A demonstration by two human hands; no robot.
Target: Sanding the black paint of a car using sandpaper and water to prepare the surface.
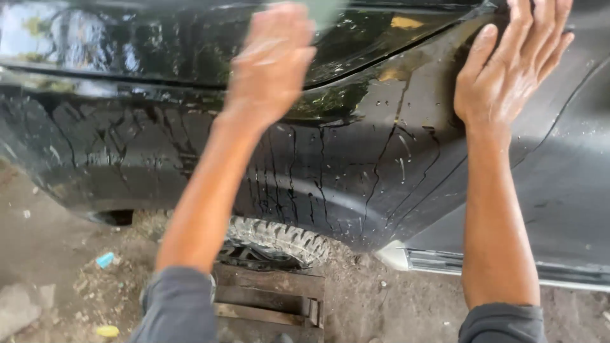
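The left hand (272,60) presses a pale green cloth (324,9) against the wet black car body (356,159), up near the seam where the hood meets the fender; only a corner of the cloth shows past the hand at the top edge of the view. The hand is blurred, and I cannot tell how its fingers sit on the cloth. To the right, the right hand (508,70) lies flat on the same black panel, fingers (539,25) stretched out and slightly apart, holding nothing. Water streaks run down the fender between the two arms, with drops scattered across the paint. Below the fender the knobbly tyre (279,240) stands in its arch, and nearer, on the dirt ground (394,305), lies a wooden pallet (270,295). A small blue scrap (105,259) and a yellow one (107,331) lie on the ground at the left.
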